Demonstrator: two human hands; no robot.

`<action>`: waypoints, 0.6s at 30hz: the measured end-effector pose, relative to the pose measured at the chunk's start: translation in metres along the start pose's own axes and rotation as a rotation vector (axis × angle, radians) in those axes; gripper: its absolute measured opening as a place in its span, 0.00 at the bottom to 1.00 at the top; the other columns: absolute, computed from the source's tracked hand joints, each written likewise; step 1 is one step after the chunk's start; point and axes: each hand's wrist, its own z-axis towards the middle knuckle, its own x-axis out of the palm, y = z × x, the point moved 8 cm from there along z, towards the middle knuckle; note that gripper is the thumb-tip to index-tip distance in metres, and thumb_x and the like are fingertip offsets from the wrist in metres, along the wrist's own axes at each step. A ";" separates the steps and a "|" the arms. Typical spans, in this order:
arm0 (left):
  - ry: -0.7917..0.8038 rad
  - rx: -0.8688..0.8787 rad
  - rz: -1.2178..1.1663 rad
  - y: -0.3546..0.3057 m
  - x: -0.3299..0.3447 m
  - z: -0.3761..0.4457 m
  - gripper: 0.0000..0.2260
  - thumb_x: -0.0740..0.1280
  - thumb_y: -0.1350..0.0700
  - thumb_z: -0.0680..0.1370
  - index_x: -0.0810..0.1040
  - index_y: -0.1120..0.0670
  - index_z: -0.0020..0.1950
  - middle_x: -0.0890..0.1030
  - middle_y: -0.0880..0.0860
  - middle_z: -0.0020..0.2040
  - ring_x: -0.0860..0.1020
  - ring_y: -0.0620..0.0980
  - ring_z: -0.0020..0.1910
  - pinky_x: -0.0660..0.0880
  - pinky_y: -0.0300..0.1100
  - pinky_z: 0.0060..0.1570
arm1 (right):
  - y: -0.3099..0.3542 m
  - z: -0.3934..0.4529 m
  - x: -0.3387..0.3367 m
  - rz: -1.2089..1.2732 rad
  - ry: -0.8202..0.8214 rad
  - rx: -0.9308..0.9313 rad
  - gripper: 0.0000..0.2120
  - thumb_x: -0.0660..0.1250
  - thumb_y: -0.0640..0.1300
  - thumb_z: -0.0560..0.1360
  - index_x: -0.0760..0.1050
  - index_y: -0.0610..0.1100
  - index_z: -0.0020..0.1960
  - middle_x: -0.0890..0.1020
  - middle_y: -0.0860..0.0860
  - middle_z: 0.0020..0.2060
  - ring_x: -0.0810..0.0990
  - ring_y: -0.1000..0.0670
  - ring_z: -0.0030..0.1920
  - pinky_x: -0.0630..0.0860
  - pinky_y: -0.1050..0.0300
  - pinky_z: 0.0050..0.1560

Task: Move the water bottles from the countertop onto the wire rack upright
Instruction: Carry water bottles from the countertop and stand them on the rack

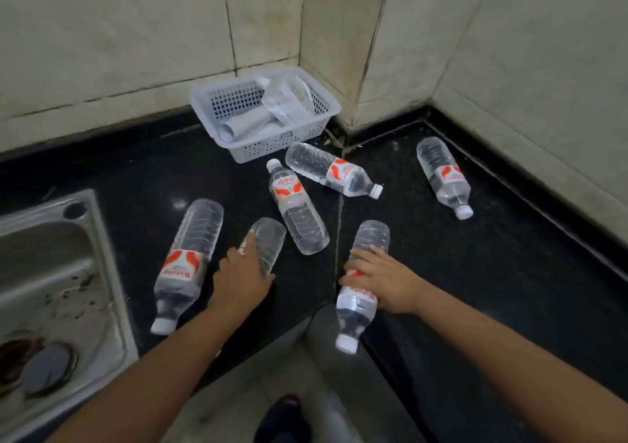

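Note:
Several clear water bottles with red-and-white labels lie on their sides on the black countertop (142, 184). My left hand (243, 272) grips one bottle (268, 238) around its middle. My right hand (380, 279) curls over another bottle (367, 262) whose white cap points toward the counter's front edge. A third bottle (187, 262) lies left of my left hand. Two more (299, 211) (334, 171) lie in the middle near the basket, and one (443, 176) lies at the far right. No wire rack is in view.
A white plastic basket (323, 103) holding papers and plastic sits in the tiled corner. A steel sink (57, 293) occupies the left. The counter bends in an L, with floor and a dark shoe (285, 415) below its inner corner.

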 end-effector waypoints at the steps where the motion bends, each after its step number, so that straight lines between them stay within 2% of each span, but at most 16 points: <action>1: -0.001 0.002 0.004 0.000 0.000 0.000 0.39 0.67 0.46 0.72 0.45 0.50 0.74 0.64 0.63 0.66 0.67 0.62 0.62 0.69 0.55 0.58 | -0.001 0.003 0.000 0.034 -0.023 0.028 0.25 0.66 0.47 0.71 0.65 0.51 0.67 0.70 0.46 0.65 0.58 0.44 0.72 0.47 0.46 0.72; 4: -0.015 0.033 0.068 -0.004 0.001 -0.002 0.38 0.64 0.46 0.74 0.43 0.52 0.74 0.63 0.64 0.65 0.67 0.62 0.61 0.69 0.54 0.58 | -0.004 0.015 0.005 0.054 -0.055 0.123 0.35 0.72 0.55 0.64 0.66 0.47 0.67 0.73 0.42 0.59 0.68 0.41 0.63 0.58 0.47 0.68; 6: -0.025 0.055 0.114 -0.009 0.002 -0.004 0.37 0.63 0.46 0.75 0.42 0.54 0.74 0.63 0.64 0.65 0.67 0.61 0.61 0.69 0.54 0.58 | -0.009 0.023 0.008 0.093 -0.057 0.236 0.41 0.69 0.63 0.64 0.60 0.47 0.71 0.72 0.43 0.60 0.68 0.43 0.60 0.64 0.50 0.62; 8: -0.029 0.062 0.153 -0.011 0.004 -0.006 0.37 0.62 0.46 0.75 0.42 0.55 0.73 0.63 0.64 0.65 0.68 0.61 0.61 0.70 0.53 0.58 | -0.013 0.024 0.011 0.106 -0.055 0.340 0.43 0.63 0.67 0.66 0.51 0.52 0.73 0.70 0.45 0.61 0.68 0.43 0.59 0.66 0.48 0.59; 10: -0.042 0.068 0.132 -0.009 0.003 -0.006 0.37 0.62 0.46 0.75 0.42 0.54 0.74 0.63 0.63 0.65 0.68 0.60 0.61 0.70 0.52 0.58 | -0.007 0.022 0.014 0.075 -0.068 0.350 0.40 0.60 0.67 0.68 0.45 0.58 0.73 0.69 0.45 0.61 0.68 0.42 0.58 0.66 0.47 0.57; 14: -0.034 0.121 -0.038 -0.002 -0.001 -0.011 0.36 0.65 0.48 0.74 0.46 0.51 0.74 0.68 0.61 0.64 0.70 0.59 0.60 0.71 0.52 0.57 | 0.004 0.005 0.017 0.113 -0.107 0.383 0.35 0.59 0.62 0.72 0.43 0.61 0.72 0.68 0.44 0.61 0.67 0.42 0.58 0.65 0.47 0.58; 18: -0.031 0.220 -0.064 -0.016 0.001 -0.036 0.37 0.69 0.51 0.71 0.51 0.50 0.74 0.69 0.58 0.63 0.72 0.56 0.58 0.73 0.49 0.55 | -0.018 -0.044 0.032 0.242 -0.133 0.695 0.36 0.58 0.64 0.72 0.43 0.58 0.72 0.69 0.44 0.61 0.68 0.42 0.59 0.69 0.48 0.57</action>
